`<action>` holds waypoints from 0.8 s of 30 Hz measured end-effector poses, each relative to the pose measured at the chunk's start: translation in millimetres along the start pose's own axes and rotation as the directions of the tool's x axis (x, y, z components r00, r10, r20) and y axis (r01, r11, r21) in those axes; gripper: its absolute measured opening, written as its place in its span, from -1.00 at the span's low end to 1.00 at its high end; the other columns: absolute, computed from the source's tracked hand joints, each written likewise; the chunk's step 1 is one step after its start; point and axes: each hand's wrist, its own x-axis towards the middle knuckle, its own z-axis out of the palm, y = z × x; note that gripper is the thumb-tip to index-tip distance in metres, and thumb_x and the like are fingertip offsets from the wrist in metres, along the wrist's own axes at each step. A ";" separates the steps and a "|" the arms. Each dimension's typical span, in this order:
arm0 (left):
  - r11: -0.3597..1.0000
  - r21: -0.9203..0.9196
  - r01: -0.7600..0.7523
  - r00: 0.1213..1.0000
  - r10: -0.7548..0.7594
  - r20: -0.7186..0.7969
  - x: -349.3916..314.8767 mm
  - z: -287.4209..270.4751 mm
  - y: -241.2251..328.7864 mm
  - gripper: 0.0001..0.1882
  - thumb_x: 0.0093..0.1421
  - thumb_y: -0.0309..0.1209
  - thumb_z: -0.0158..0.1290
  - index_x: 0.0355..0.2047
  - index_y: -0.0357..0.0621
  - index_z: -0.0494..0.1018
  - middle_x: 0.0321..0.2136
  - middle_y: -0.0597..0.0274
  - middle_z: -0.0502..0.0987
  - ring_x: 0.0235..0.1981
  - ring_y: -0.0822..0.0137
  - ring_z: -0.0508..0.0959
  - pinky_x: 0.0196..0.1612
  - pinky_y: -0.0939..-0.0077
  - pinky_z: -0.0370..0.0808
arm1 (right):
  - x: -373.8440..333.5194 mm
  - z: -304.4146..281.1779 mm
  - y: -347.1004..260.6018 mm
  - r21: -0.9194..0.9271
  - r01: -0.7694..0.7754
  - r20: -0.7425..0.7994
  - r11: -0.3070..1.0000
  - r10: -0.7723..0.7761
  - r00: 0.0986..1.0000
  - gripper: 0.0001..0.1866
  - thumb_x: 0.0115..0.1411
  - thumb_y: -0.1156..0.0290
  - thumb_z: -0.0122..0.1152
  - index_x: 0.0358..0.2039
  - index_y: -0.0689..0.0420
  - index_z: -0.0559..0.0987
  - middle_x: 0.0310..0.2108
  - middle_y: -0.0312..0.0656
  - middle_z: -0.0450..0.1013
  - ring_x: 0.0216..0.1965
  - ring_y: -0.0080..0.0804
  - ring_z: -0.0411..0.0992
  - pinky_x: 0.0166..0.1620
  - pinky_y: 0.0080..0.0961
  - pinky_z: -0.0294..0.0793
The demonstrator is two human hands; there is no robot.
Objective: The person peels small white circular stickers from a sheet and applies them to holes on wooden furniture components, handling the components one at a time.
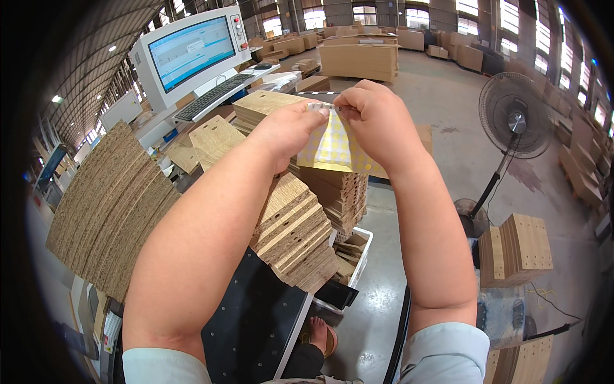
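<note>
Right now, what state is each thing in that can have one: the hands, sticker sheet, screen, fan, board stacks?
Left hand: pinching the sheet's top edge.
Right hand: pinching the top edge too.
Yellow sticker sheet: held up, hanging down.
Monitor: lit.
Pedestal fan: upright; spinning cannot be told.
Stacked wood boards: fanned and leaning.

Between my fingers [320, 115] sits a glossy yellow paper sheet of round stickers [332, 148], smooth and faintly shiny. The stacked wood-grain particleboard panels [300, 233] below have matt laminated faces and rough, crumbly chipboard edges. Under them lies a matt black perforated worktop [252, 326], beside a smooth, glossy grey concrete floor [377, 307].
</note>
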 end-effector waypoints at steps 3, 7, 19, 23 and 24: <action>1.000 0.000 0.005 1.000 -0.005 -0.021 2.2 -1.8 -1.8 -0.74 0.27 -0.32 -0.08 -0.08 -0.15 0.39 -0.18 0.25 0.52 -0.15 0.41 0.49 -0.02 0.48 0.35 | -7.5 10.9 -3.4 -0.041 0.054 -0.143 0.998 -0.059 0.988 -0.95 -0.05 0.54 0.09 -0.54 0.15 0.52 -0.45 -0.18 0.41 -0.30 -0.16 0.37 -0.23 -0.30 0.41; 1.000 -0.028 -0.004 1.000 0.004 -0.009 2.0 -3.6 -2.4 -0.74 0.27 -0.32 -0.09 -0.09 -0.15 0.38 -0.18 0.25 0.52 -0.15 0.40 0.49 -0.02 0.47 0.35 | -11.2 15.8 -6.9 -0.163 0.061 -0.158 0.985 -0.087 0.984 -0.96 -0.03 0.52 0.11 -0.51 0.14 0.51 -0.45 -0.19 0.40 -0.31 -0.17 0.36 -0.23 -0.31 0.41; 0.999 0.038 0.010 1.000 -0.009 -0.027 1.5 -1.9 -1.1 -0.71 0.28 -0.29 -0.11 -0.06 -0.12 0.37 -0.17 0.21 0.51 -0.11 0.35 0.46 0.00 0.42 0.31 | -13.3 31.5 12.6 0.364 -0.123 -0.162 0.923 0.193 0.968 -0.92 -0.05 0.56 0.20 -0.48 0.16 0.51 -0.45 -0.15 0.41 -0.34 -0.15 0.38 -0.25 -0.34 0.39; 0.999 0.047 0.022 0.998 -0.020 -0.053 4.1 -4.2 -2.7 -0.74 0.27 -0.29 -0.08 -0.11 -0.16 0.39 -0.20 0.24 0.53 -0.17 0.40 0.50 -0.05 0.50 0.36 | -11.3 27.4 11.0 0.400 -0.163 -0.125 0.902 0.230 0.965 -0.94 -0.02 0.56 0.17 -0.47 0.19 0.51 -0.46 -0.13 0.41 -0.36 -0.16 0.40 -0.27 -0.36 0.40; 0.999 0.042 0.026 0.998 -0.024 -0.055 3.5 -4.2 -3.0 -0.74 0.27 -0.29 -0.08 -0.11 -0.16 0.39 -0.20 0.24 0.53 -0.17 0.40 0.50 -0.05 0.50 0.36 | -11.2 26.4 10.8 0.386 -0.163 -0.126 0.908 0.227 0.966 -0.94 -0.02 0.56 0.17 -0.47 0.19 0.50 -0.46 -0.13 0.41 -0.37 -0.17 0.40 -0.27 -0.37 0.40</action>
